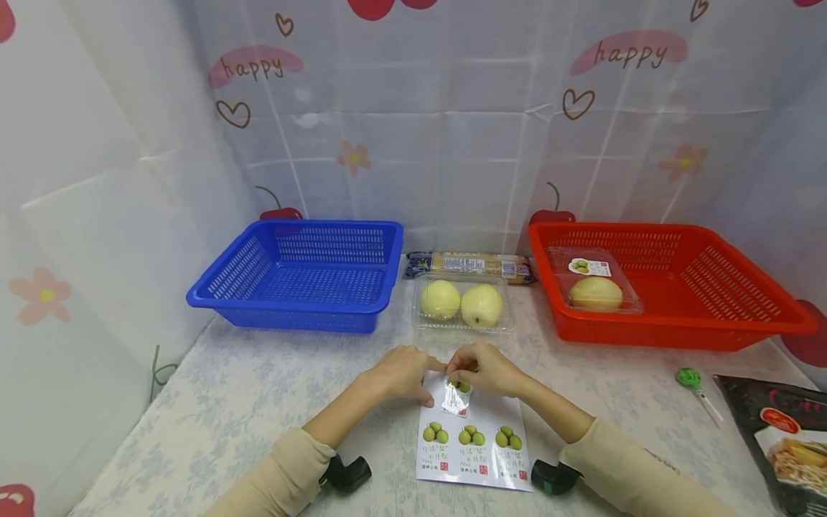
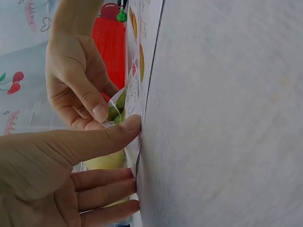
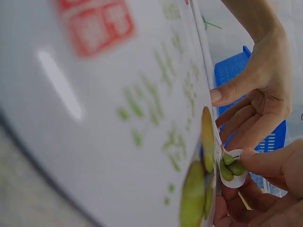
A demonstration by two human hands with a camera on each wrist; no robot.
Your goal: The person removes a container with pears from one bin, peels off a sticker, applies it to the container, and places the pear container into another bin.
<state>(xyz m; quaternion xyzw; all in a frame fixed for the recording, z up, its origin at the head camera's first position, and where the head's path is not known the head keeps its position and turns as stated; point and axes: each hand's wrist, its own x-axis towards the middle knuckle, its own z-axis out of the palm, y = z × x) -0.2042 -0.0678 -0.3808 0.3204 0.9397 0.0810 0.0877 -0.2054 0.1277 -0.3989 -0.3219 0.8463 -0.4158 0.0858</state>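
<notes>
A white sheet of pear stickers (image 1: 474, 459) lies on the cloth-covered table. My right hand (image 1: 487, 370) pinches the upper end of one pear sticker (image 1: 456, 403) between thumb and fingers. In the right wrist view the sticker (image 3: 232, 169) curls up from the sheet at the thumb. Pressing on the sheet's upper left part is my left hand (image 1: 400, 373), its thumb and fingers spread and fairly straight. The left wrist view shows its thumb (image 2: 130, 124) on the sheet. Just beyond both hands sits a clear box (image 1: 420, 324) with two pale green pears (image 1: 481, 305).
A blue basket (image 1: 293, 319) stands at back left. The red basket (image 1: 652, 334) at back right holds a stickered fruit box (image 1: 629, 305). Behind the pears lies a long food packet (image 1: 468, 264). To the right are a green lollipop (image 1: 689, 378) and a black food bag (image 1: 769, 409).
</notes>
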